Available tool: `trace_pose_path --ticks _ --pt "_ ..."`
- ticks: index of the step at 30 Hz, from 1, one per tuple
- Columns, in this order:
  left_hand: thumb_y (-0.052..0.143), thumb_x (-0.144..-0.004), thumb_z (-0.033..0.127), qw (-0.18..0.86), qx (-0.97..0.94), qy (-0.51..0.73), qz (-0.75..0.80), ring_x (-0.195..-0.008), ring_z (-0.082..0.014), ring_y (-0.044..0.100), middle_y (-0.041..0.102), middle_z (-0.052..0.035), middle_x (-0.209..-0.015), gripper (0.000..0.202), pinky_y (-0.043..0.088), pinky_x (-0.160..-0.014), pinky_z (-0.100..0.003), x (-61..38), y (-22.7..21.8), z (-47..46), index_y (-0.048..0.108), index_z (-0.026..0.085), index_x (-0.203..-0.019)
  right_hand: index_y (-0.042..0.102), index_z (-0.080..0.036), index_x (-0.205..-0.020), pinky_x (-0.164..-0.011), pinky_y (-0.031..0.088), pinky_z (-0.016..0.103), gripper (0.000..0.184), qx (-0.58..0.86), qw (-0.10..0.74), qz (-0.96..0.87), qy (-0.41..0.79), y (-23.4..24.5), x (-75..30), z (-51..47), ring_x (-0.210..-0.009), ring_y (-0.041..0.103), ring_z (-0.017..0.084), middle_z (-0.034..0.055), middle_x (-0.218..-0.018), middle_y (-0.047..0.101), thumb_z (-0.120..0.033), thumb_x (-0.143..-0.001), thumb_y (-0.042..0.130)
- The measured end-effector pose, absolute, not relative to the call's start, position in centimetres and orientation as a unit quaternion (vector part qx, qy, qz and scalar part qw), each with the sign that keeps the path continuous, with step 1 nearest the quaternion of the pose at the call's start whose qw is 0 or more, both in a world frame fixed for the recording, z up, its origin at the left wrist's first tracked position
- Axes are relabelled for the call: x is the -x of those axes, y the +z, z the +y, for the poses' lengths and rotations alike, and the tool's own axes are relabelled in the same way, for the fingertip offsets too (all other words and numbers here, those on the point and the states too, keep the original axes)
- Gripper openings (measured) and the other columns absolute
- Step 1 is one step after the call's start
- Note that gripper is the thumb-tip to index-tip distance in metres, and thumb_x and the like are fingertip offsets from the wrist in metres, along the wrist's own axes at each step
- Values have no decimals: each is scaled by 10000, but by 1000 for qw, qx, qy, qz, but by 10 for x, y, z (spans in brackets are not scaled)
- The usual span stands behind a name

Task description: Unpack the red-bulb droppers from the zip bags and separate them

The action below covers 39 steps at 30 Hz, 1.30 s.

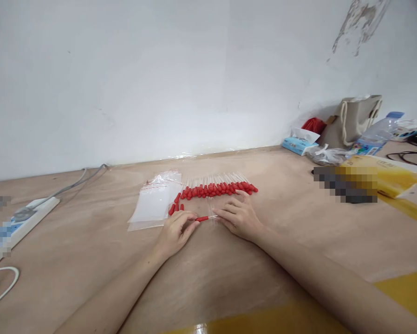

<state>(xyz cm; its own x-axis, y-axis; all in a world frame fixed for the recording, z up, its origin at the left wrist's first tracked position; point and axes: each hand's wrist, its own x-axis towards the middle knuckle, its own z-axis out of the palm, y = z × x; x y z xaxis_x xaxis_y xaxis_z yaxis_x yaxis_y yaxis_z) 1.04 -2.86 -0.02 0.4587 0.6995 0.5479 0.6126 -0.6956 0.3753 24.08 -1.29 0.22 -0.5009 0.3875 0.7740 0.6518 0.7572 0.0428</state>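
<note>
My left hand (177,232) pinches the red bulb end of a dropper (202,218), which lies level just above the table. The fingers of my right hand (242,217) close on its thin clear shaft from the other side. Beyond both hands, a row of red-bulbed droppers (211,189) lies side by side, pale shafts pointing to the wall. A few more red bulbs (174,207) show just past my left hand. To the left of the row is a stack of clear zip bags (154,199) with red seal lines.
On the left lies a white power strip (30,222) with a grey cable. Far right, a blue tissue pack (299,144), a grey bag (351,120), a plastic bottle (379,132) and a yellow package (396,176) crowd the table. A white wall (159,83) bounds the back.
</note>
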Motion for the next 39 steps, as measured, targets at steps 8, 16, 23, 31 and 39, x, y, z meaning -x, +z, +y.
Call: trace_pose_path --ticks 8,16,23,31,39 --pt "513 -838 324 -30 -882 295 366 -986 -196 508 622 -37 -1046 236 360 -864 -371 -23 8 -27 578 238 -1048 642 -218 -868 -902 257 380 206 287 345 -884 -130 -2 -238 -13 -708 483 127 1 -669 609 -289 -864 448" --pt "497 -844 370 -36 -879 267 393 -835 -172 531 668 -6 -808 201 299 -836 -367 -27 10 -26 630 227 -794 640 -282 -910 -903 228 365 211 305 322 -890 -102 -4 -241 -16 -700 470 110 -25 -648 606 -280 -870 432" --pt "476 -858 345 -31 -888 259 378 -817 -171 515 667 7 -778 198 273 -856 -369 -23 11 -30 622 237 -781 628 -302 -932 -907 202 364 237 292 311 -894 -135 -4 -244 -20 -681 464 102 -47 -633 602 -243 -878 405" --pt "458 -865 296 -9 -883 264 387 -813 -162 519 659 6 -759 202 302 -840 -363 -21 12 -34 615 223 -761 596 -357 -989 -920 186 366 297 276 327 -892 -148 -6 -247 -22 -674 481 92 -78 -697 632 -172 -858 406" --pt "403 -873 279 12 -801 381 461 -874 -168 537 590 -50 -933 214 425 -790 -312 3 10 -23 601 207 -909 635 -274 -962 -815 279 336 217 389 394 -825 -114 -4 -255 -14 -696 503 116 -14 -706 623 -229 -838 463"
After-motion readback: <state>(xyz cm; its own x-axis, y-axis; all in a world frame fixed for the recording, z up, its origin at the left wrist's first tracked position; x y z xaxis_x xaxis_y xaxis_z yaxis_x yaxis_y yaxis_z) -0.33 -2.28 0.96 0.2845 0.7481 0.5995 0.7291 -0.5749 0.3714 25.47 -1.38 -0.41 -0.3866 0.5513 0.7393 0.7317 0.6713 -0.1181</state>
